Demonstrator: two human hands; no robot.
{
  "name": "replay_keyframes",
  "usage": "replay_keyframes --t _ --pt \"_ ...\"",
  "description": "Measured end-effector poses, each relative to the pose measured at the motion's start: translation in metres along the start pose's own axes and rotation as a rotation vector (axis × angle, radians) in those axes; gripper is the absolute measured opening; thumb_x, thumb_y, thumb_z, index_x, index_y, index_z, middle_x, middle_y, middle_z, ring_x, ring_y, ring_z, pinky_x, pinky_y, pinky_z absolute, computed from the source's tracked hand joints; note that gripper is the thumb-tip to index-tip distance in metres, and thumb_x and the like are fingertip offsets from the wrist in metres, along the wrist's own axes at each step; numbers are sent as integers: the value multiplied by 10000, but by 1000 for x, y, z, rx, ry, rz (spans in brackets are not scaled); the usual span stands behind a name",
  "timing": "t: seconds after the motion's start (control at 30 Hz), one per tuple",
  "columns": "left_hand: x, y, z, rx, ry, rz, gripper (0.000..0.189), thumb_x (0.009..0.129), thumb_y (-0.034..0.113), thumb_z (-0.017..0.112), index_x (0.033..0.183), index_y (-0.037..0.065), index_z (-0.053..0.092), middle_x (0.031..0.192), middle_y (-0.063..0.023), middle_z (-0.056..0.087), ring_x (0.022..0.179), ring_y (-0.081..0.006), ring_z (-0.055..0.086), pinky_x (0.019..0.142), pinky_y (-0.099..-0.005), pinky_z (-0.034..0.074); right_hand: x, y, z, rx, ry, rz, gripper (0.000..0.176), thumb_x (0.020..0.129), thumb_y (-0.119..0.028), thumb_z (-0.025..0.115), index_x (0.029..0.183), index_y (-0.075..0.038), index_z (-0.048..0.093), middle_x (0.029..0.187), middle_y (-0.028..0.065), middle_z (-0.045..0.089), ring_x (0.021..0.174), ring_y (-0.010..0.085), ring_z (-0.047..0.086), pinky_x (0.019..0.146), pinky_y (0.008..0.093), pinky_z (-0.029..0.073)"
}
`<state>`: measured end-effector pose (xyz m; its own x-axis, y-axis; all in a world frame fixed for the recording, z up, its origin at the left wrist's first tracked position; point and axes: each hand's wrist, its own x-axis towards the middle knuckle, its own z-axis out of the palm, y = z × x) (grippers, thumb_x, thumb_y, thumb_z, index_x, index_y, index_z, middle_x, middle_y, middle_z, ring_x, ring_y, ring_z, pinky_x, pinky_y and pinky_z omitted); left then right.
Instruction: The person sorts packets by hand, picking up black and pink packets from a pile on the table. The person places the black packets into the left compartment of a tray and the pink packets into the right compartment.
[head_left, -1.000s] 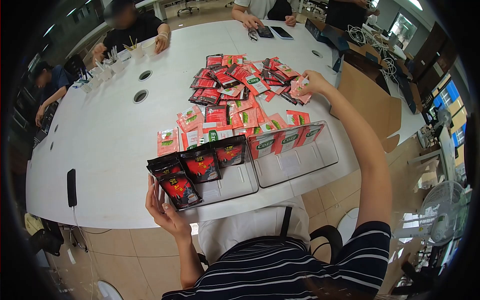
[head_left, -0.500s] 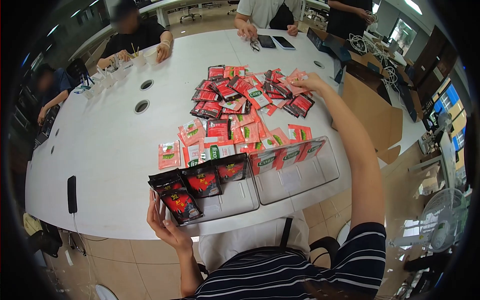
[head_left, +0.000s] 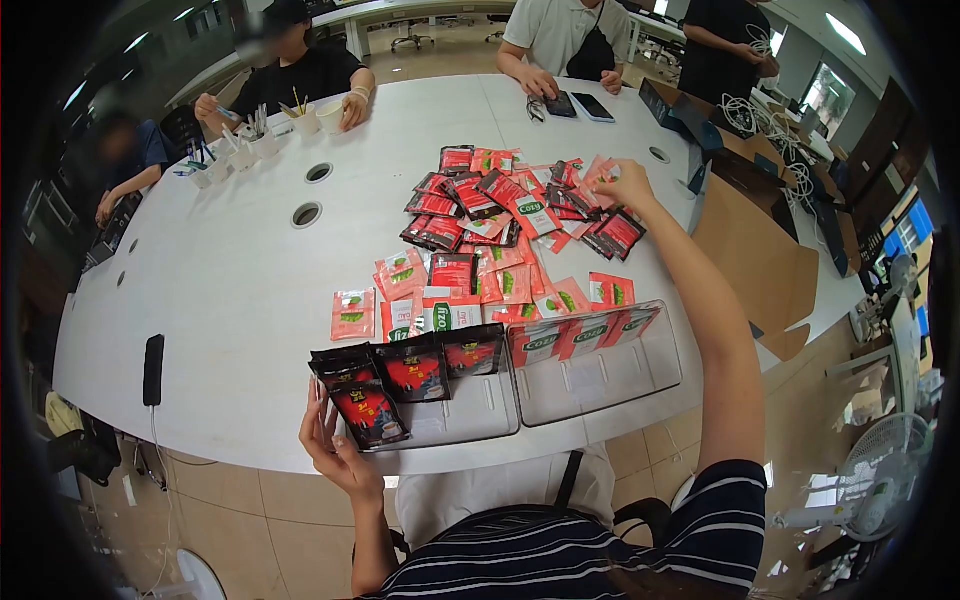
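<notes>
My right hand (head_left: 628, 185) reaches to the far right of a heap of sachets, its fingertips pinching a pink sachet (head_left: 599, 174). At the near left, my left hand (head_left: 338, 450) rests against the end of a clear plastic bin (head_left: 450, 425), fingers stretched and apart. Black-and-red sachets (head_left: 412, 370) stand in that bin, one leaning in front of the others. Beside it, a second clear bin (head_left: 600, 383) holds a row of pink Cozy sachets (head_left: 583, 338) along its far wall. Behind both bins spreads the mixed heap (head_left: 480, 235) of pink and dark red sachets.
A black power bank (head_left: 153, 370) with a cable lies at the left. Cardboard boxes (head_left: 740, 250) and white cables stand at the right edge. Across the table are co-workers, phones (head_left: 593, 107), and cups (head_left: 240, 155) with pens. Round holes (head_left: 306, 214) pierce the tabletop.
The view has shifted slightly. My right hand stays at the heap's right side with the pink sachet. My left hand keeps its place by the bin. A co-worker at far left has raised a hand.
</notes>
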<state>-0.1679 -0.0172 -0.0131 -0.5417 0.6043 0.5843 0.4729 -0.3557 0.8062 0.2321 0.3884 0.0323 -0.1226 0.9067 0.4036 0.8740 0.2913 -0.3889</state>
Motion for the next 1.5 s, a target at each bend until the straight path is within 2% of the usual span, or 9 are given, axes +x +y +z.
replay_keyframes --t 0.37,0.43,0.5,0.63,0.8,0.97,1.07,1.3,1.5 --pt "-17 21 2 163 87 564 288 860 49 505 1135 8 431 1305 -277 432 1255 -413 413 1055 -508 323 -177 -204 -135 896 70 -221 195 816 -39 673 970 23 572 951 139 673 837 142 637 708 302 526" --pt "-22 45 16 -111 -151 572 237 840 30 517 1066 2 451 1210 -272 475 1166 -387 493 966 -465 449 -222 -213 -138 563 151 -301 149 824 27 626 960 5 570 934 135 678 880 186 661 710 320 558" --pt "-33 79 45 -388 -358 350 455 846 139 594 1247 1 429 1328 -280 410 1213 -385 465 942 -471 462 -242 -218 -125 393 413 -759 162 813 5 655 956 -8 583 921 127 681 913 250 673 713 331 572" --pt "-62 95 80 -846 -832 -120 1090 727 297 812 1459 -19 69 1510 -179 164 1393 -286 213 1107 -410 231 -295 -237 -104 117 394 -900 232 762 -164 668 968 -67 628 1084 120 655 1003 282 649 729 306 553" --pt "-97 94 84 -1007 -519 -562 638 956 245 533 1429 -21 198 1429 -187 324 1302 -250 366 1065 -374 312 -327 -252 -79 188 280 -699 274 770 -165 608 1036 -108 638 1154 98 646 1117 271 593 920 392 436" --pt "-78 82 75 -965 -474 -480 383 1020 239 345 1280 -27 435 1162 -164 563 1043 -187 574 883 -288 456 -335 -249 -81 502 154 -650 427 724 -112 516 1143 -106 596 1206 111 626 1122 287 583 1028 442 308" --pt "-60 74 61 -786 -719 -434 349 1015 221 345 1167 -35 527 892 -102 644 800 -149 645 687 -233 519 -322 -250 -90 408 187 -587 469 736 -103 662 1197 -95 578 1189 87 604 1013 244 581 922 390 399" --pt "-40 83 35 -576 -1202 -358 387 979 139 409 1319 -43 442 986 -155 661 838 -189 670 750 -285 538 -308 -236 -122 544 -203 -446 490 659 -90 779 1116 -34 610 1012 62 625 847 197 577 762 293 454" --pt "-36 55 33 -735 -1089 -405 348 963 103 433 1271 -37 516 993 -150 675 835 -189 682 757 -278 526 -295 -204 -116 574 46 -185 318 743 -6 693 1045 -49 603 880 18 648 693 85 522 621 239 411"
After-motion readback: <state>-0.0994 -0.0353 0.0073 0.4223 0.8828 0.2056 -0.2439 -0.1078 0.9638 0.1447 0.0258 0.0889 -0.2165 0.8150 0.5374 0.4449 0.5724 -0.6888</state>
